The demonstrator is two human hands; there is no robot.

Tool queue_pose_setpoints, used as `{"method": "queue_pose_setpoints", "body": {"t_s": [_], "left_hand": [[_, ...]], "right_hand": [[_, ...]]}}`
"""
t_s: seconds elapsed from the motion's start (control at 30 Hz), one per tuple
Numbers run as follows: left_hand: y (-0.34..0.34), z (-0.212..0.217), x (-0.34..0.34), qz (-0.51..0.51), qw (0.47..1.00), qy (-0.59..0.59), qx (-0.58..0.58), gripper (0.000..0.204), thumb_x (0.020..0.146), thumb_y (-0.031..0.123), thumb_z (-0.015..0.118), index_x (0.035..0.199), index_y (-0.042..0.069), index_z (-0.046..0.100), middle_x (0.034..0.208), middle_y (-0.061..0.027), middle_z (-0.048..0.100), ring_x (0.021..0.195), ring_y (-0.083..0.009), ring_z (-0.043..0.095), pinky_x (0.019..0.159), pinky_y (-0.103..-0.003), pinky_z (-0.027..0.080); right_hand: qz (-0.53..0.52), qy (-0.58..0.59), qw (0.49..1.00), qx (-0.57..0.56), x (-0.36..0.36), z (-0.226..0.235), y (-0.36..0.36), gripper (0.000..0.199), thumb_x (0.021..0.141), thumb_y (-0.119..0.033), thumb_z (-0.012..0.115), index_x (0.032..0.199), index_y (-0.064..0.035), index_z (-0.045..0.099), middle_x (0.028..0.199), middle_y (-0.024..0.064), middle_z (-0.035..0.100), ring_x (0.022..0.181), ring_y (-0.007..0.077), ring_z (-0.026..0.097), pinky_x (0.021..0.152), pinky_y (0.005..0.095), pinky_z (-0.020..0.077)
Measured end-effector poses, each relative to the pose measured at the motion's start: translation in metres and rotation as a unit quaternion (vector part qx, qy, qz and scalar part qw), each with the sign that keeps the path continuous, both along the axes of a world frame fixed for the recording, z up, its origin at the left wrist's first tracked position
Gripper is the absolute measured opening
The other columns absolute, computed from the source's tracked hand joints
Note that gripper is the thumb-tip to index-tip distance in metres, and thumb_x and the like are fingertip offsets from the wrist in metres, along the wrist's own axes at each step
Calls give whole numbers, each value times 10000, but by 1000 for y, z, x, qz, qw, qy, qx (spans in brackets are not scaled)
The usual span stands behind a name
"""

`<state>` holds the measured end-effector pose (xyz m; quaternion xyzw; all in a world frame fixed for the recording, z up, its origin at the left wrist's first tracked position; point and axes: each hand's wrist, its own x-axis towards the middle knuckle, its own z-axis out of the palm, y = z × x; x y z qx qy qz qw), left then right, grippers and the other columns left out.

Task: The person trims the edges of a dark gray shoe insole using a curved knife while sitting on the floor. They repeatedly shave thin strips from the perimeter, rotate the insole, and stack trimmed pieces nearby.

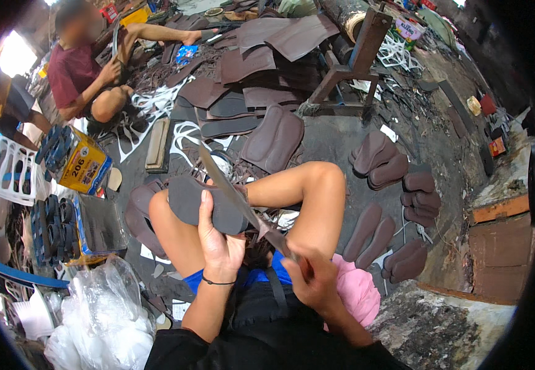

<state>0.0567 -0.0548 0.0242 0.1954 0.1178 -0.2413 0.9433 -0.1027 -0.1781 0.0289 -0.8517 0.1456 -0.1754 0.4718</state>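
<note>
My left hand (pixel 222 246) is closed around a dark grey shoe sole (pixel 193 202), thumb on its upper face, held above my lap. My right hand (pixel 314 279) grips the handle of a long-bladed knife (pixel 227 185). Its blade slants up and left, passing over the right part of the sole. Whether the edge touches the sole I cannot tell. Behind the sole, beside my left leg, lie brown sole pieces (pixel 137 209). A stack of joined brown soles (pixel 273 137) rests on the floor beyond my legs.
Brown sheets (pixel 249 65) are piled ahead, near a rusty metal stand (pixel 357 68). Several cut soles (pixel 369 234) lie to the right. A seated person (pixel 82 74) holds a blade at far left. Clear plastic bags (pixel 104 314) and sandals (pixel 52 228) are at left.
</note>
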Motion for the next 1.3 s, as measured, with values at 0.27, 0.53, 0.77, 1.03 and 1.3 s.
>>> {"method": "queue_pose_setpoints", "body": {"t_s": [0.27,0.53,0.77,1.03,1.3], "left_hand": [[11,-22,-43,1,990,29,135,361,975,317,603,1258,98,554,1065,-41,656,944,-184,657,812,-379,572],[44,-46,-83,-34,952,40,302,358,1006,398,555,1110,55,557,955,-75,635,823,-174,635,703,-343,556],[44,-41,-83,18,934,46,353,314,1033,381,514,1082,74,557,890,-56,616,771,-145,625,686,-304,543],[51,-23,-83,-23,932,54,357,396,999,462,552,967,67,575,733,-42,594,587,-127,596,518,-257,502],[48,-10,-84,-17,934,62,351,459,966,519,576,913,63,574,710,-66,603,524,-131,571,453,-250,469]], "right_hand": [[-3,51,999,5,-46,22,-1,291,828,-122,774,1087,-18,690,936,129,728,614,228,633,581,333,514],[75,169,980,69,-34,27,7,263,867,-181,751,1091,-53,699,847,124,710,663,234,677,606,338,527],[107,91,988,58,-6,4,16,273,898,-216,727,1110,-46,701,841,134,705,630,213,664,579,312,519],[102,104,987,75,-25,-13,8,281,850,-158,770,1096,-38,706,877,133,721,666,211,678,605,305,535],[44,-97,993,-53,61,-54,38,281,837,-156,762,1083,-35,699,916,127,719,765,284,688,671,376,530]]}}
